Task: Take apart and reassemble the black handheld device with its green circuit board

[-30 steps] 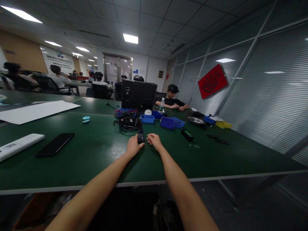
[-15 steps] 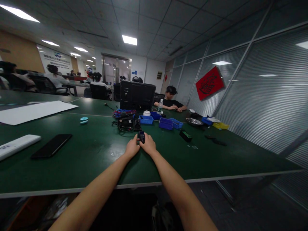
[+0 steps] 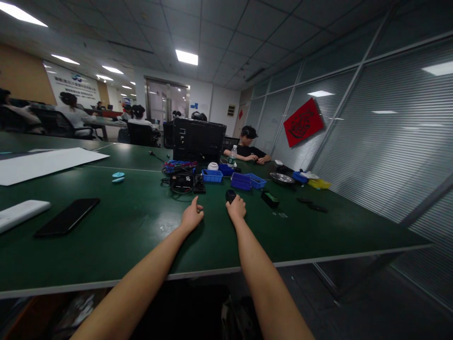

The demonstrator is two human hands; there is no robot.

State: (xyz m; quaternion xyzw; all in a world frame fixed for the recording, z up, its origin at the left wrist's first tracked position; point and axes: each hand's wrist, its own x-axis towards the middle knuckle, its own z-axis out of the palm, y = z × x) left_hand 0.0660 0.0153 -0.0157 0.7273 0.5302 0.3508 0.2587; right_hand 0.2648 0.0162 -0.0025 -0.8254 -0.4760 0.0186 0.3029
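Note:
My right hand [image 3: 237,209] is closed around a small black device [image 3: 230,195] with a dark, screen-like face, just above or on the green table; its lower part is hidden by the fingers. To the left, my left hand [image 3: 192,216] rests at the tabletop with its thumb raised and its fingers loosely apart, holding nothing. Beyond it lies a black box-like unit with cables [image 3: 181,182]. A blue tray [image 3: 212,176] stands behind, between the two hands.
A black box with a green top [image 3: 270,199] lies right of my right hand. Further back are a blue bin [image 3: 241,181], a metal bowl [image 3: 282,178] and a monitor [image 3: 198,140]. At left lies a black phone-like slab [image 3: 67,217]. A person [image 3: 247,148] sits across the table.
My hands have moved apart. The right hand has carried the black device to the right, and the left hand has let go of it. The view has shifted slightly.

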